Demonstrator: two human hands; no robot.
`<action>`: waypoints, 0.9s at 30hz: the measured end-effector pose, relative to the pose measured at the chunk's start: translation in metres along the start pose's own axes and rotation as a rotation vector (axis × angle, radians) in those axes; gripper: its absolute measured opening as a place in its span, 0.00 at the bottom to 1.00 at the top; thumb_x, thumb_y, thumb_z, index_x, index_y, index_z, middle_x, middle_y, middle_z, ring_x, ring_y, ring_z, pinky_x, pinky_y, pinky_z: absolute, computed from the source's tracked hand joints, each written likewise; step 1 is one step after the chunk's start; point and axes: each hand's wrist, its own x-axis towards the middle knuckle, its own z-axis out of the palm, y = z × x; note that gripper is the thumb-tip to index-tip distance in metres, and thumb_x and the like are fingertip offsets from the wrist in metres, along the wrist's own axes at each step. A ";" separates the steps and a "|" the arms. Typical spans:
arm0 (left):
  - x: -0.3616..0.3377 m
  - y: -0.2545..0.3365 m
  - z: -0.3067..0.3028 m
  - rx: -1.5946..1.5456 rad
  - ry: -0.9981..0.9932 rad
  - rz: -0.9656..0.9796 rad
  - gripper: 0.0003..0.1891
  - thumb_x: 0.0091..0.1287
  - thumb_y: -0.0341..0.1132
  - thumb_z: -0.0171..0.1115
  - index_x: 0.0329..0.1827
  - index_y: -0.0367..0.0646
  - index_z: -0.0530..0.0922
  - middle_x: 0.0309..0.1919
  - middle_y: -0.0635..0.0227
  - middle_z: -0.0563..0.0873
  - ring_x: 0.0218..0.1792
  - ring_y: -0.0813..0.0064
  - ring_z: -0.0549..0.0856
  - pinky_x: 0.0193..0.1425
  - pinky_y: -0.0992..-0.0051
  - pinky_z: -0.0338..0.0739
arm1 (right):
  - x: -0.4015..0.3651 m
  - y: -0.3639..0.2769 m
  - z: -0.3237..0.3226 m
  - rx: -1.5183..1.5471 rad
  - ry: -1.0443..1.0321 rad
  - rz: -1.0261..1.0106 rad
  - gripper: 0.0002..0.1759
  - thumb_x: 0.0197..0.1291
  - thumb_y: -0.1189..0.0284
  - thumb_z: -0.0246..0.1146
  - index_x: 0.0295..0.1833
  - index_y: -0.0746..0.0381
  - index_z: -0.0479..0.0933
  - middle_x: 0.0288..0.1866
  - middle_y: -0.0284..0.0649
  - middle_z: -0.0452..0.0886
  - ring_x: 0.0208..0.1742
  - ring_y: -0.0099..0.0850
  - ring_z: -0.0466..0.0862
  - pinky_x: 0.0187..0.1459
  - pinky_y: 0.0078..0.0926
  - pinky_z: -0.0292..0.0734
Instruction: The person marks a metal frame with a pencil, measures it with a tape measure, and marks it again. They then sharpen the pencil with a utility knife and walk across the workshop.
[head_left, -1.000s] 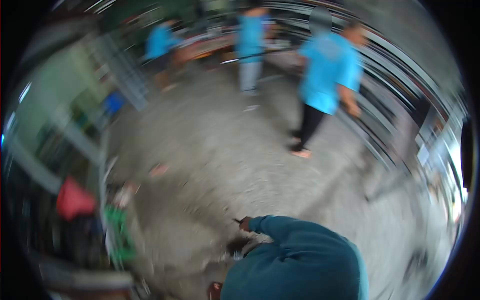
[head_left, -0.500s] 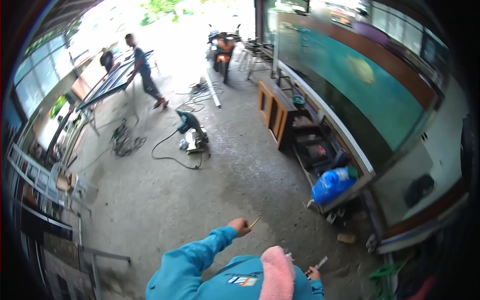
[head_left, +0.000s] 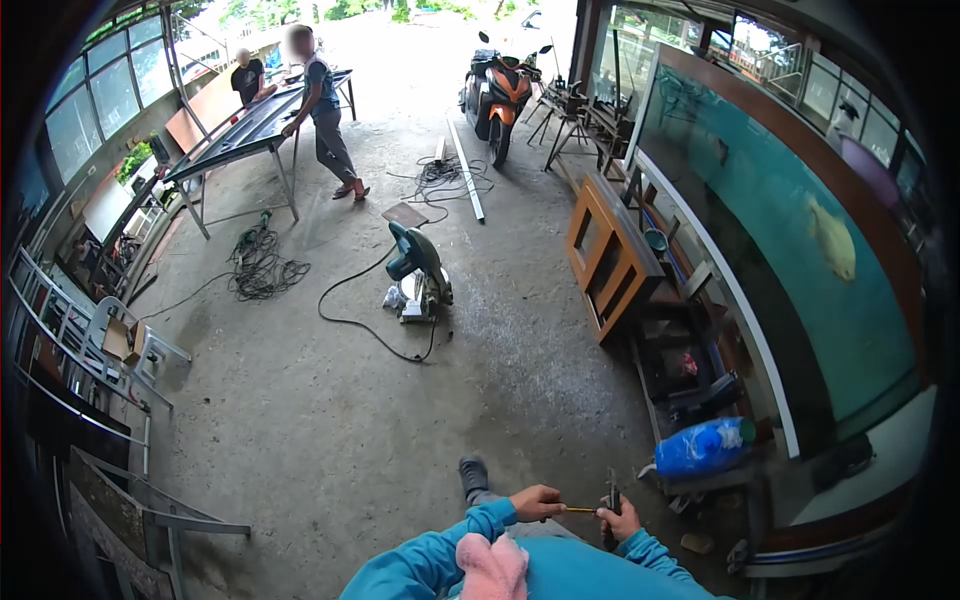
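My left hand [head_left: 538,503] is closed around one end of a thin yellow pencil [head_left: 580,509]. The pencil points across to my right hand [head_left: 621,518], and its far end meets the fingers there. My right hand is wrapped round a slim dark knife-like tool [head_left: 613,497], held upright; its exact kind is too small to tell. Both hands are close together in front of my body, in blue sleeves. A pink towel [head_left: 490,565] hangs down my front.
A green cut-off saw [head_left: 415,270] stands on the concrete floor with its cord trailing. Right are a wooden cabinet [head_left: 612,255], a blue container [head_left: 703,447] and a large fish tank [head_left: 790,240]. Two people work at a metal-framed table [head_left: 240,135]. An orange motorbike [head_left: 502,95] stands behind.
My hands, apart before, have come together, bringing the pencil to the tool in my right hand. My view has turned and shifted. One person at the far table is more upright.
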 end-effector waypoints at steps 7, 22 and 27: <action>0.003 0.041 -0.234 -0.162 0.454 0.001 0.13 0.71 0.42 0.62 0.41 0.39 0.81 0.27 0.73 0.80 0.29 0.82 0.79 0.33 0.76 0.76 | 0.214 -0.201 0.113 -0.058 -0.644 0.027 0.11 0.60 0.68 0.68 0.43 0.62 0.78 0.26 0.32 0.77 0.25 0.23 0.78 0.29 0.25 0.76; -0.007 -0.215 -0.510 -0.392 0.980 -1.331 0.23 0.62 0.45 0.69 0.48 0.30 0.81 0.33 0.56 0.87 0.26 0.67 0.85 0.28 0.66 0.80 | 0.715 -0.361 0.194 -0.267 -0.162 0.157 0.08 0.57 0.72 0.65 0.35 0.65 0.76 0.22 0.38 0.76 0.19 0.28 0.76 0.22 0.30 0.73; 0.122 -0.073 -0.712 -0.112 0.855 -0.922 0.22 0.60 0.45 0.72 0.43 0.32 0.82 0.29 0.59 0.87 0.27 0.74 0.85 0.30 0.70 0.80 | 0.717 -0.341 0.025 -0.648 -0.093 0.549 0.11 0.55 0.70 0.59 0.27 0.66 0.78 0.23 0.44 0.80 0.21 0.37 0.79 0.29 0.36 0.76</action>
